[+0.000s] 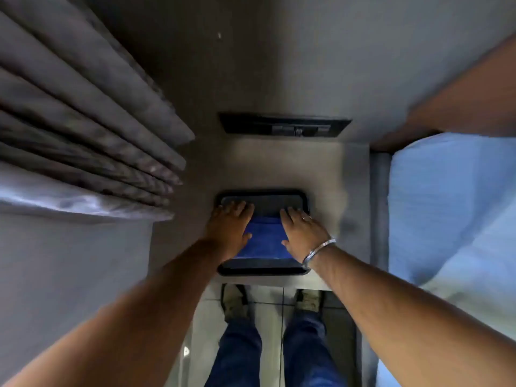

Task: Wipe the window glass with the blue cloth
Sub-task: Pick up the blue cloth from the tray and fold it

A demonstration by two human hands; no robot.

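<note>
Blue cloth (pixel 264 237): flat in black tray (pixel 262 270) on grey ledge, between both hands. Left hand (pixel 230 229), right hand (pixel 303 233): fingers spread flat, gripping nothing. Risk: tray sliding off ledge under uneven downward pressure during cloth pickup.

My left hand (pixel 229 225) and my right hand (pixel 303 231) lie flat over the side edges of the folded blue cloth (pixel 265 238), hiding them, along with part of the black rimmed plastic tray (pixel 262 270) beneath. The pleated grey curtain (pixel 83 129) is blurred and cut off at the left edge. The pale blue bedding (pixel 452 208) runs off the right edge
</note>
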